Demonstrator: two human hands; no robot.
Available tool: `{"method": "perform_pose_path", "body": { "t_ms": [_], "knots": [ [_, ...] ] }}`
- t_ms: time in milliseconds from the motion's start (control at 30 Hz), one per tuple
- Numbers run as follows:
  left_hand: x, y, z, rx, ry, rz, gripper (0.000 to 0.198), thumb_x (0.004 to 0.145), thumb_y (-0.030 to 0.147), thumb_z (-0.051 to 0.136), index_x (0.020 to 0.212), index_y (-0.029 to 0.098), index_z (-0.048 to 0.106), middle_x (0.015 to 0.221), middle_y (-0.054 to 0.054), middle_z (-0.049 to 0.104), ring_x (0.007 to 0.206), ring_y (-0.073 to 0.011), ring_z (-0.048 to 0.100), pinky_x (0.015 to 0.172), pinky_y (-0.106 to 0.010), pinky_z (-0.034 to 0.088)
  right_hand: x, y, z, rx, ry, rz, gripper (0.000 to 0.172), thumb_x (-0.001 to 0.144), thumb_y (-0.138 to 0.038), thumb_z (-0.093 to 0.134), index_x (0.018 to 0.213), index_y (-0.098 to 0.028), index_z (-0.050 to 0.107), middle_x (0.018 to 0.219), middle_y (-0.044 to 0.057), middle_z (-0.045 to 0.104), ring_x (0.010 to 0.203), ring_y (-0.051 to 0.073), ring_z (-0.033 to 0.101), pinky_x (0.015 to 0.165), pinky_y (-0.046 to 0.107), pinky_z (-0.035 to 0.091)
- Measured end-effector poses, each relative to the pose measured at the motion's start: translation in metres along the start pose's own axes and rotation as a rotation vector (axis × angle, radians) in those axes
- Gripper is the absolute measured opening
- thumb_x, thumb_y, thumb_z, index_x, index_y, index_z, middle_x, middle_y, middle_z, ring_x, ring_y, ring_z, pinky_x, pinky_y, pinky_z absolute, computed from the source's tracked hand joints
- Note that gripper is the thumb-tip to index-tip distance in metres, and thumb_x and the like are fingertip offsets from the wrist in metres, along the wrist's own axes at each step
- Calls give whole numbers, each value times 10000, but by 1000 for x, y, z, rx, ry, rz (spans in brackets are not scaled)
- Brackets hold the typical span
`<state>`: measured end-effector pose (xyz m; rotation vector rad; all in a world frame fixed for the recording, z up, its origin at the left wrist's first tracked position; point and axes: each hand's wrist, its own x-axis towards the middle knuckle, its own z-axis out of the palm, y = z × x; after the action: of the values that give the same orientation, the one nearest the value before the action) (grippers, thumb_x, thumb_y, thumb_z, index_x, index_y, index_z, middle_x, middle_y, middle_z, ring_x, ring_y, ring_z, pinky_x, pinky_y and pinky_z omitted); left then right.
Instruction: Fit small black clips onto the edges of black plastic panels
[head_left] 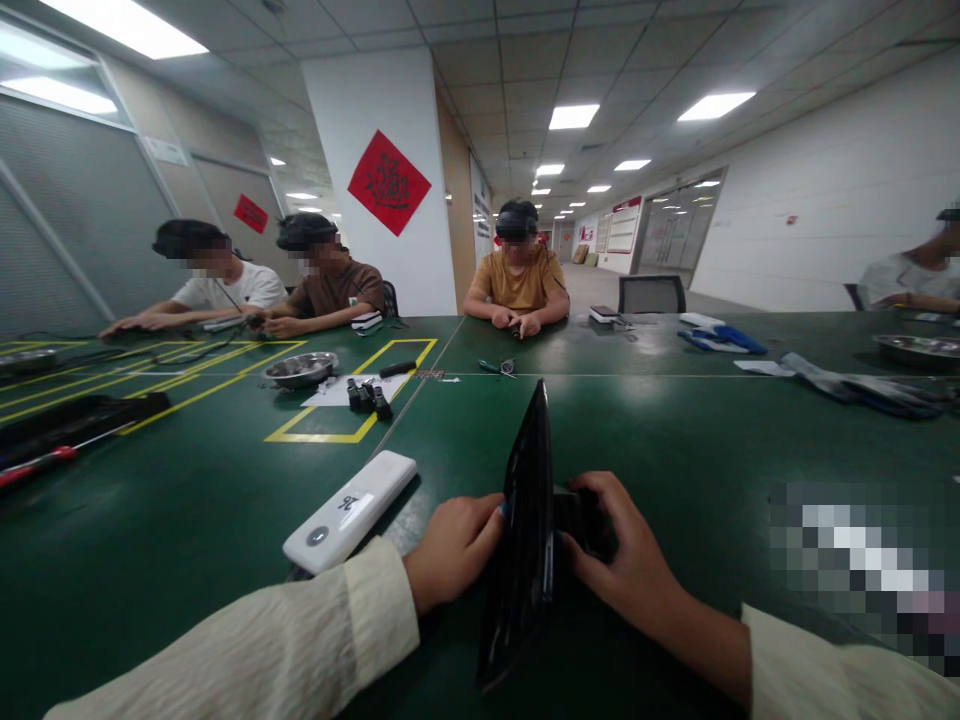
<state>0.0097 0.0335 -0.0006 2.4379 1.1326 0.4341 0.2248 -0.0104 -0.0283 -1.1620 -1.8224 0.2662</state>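
Observation:
A thin, glossy black panel (529,530) stands on edge in front of me, tilted and seen almost side-on. My left hand (459,550) is closed at its left edge, fingertips against its face and partly hidden by it. On the other side, my right hand (626,560) grips a dark, blocky part (574,515) that sticks out from the panel. Whether this part is fixed to the panel or only pressed to it I cannot tell. Beside my left forearm lies a white power bank (352,512) marked with a number.
Across the green table (675,450) are a metal bowl (289,372), black parts (367,397) on white paper, green-handled pliers (495,368) and grey-blue gloves (847,382). A red-handled screwdriver (41,465) lies left. Several people sit around, one directly opposite (517,280).

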Motion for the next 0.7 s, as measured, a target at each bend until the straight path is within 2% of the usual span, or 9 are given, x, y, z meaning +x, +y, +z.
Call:
{"method": "perform_pose_path", "body": {
  "t_ms": [200, 433, 567, 700],
  "knots": [
    [0, 1, 0, -28, 73, -27, 264, 926, 352, 241, 863, 201, 448, 680, -15, 582, 628, -182, 578, 591, -266, 397, 0, 0, 0, 22, -13, 21, 306, 787, -273, 580, 1042, -221, 420, 940, 47, 498, 811, 180, 522, 689, 322, 468],
    [0, -2, 1, -38, 49, -2, 377, 947, 372, 190, 814, 195, 494, 703, -17, 592, 641, -167, 575, 615, -260, 402, -1, 0, 1, 29, -14, 42, 321, 805, -301, 565, 1074, -222, 407, 944, 51, 506, 766, 166, 541, 639, 295, 478],
    [0, -2, 1, -26, 61, 21, 364, 929, 359, 219, 830, 176, 518, 732, -33, 604, 674, -177, 579, 639, -267, 407, -2, 1, 1, 34, -8, 52, 342, 801, -343, 572, 1077, -219, 412, 952, 54, 523, 822, 185, 550, 694, 317, 482],
    [2, -1, 0, -87, 29, 36, 456, 935, 383, 191, 726, 166, 534, 646, -11, 556, 592, -146, 527, 594, -244, 389, -2, 2, 1, 48, -9, 59, 341, 799, -345, 573, 1074, -224, 412, 941, 46, 528, 802, 178, 552, 674, 303, 480]
  ]
}}
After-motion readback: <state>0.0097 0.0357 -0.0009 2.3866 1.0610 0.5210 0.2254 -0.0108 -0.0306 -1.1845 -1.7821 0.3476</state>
